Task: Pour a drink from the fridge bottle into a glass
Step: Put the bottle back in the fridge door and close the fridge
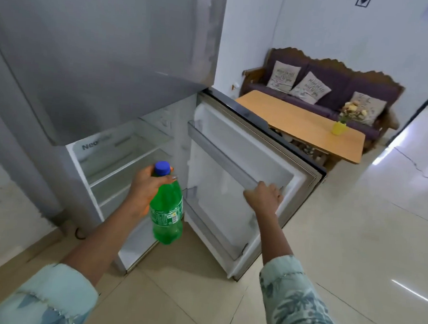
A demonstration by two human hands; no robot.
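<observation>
Pale floor tiles [354,233] run from the fridge [101,67] toward a purple sofa [338,76] and a wooden desk [303,119] with a small yellow vase [339,128] of flowers on it. I stand at the fridge with its lower door [234,188] swung wide open to my right. The shelves [123,153] inside look bare.

My left grip [145,185] is clenched round the neck and shoulder of the green bottle [167,209], just under its blue cap [162,168]. It holds the bottle upright in the air in front of the open compartment, clear of the shelves. The cap is on. My right grip [264,196] is curled over the rail [227,154] of the door's upper rack, near the door's outer edge.

As I judge it, only the fetching is done: the bottle is out and in my grasp. The door has yet to be closed, and my right grip looks well placed to swing it shut. No glass shows anywhere in view, so I must find one, set it down, unscrew the cap and pour. Most of the task lies ahead.
</observation>
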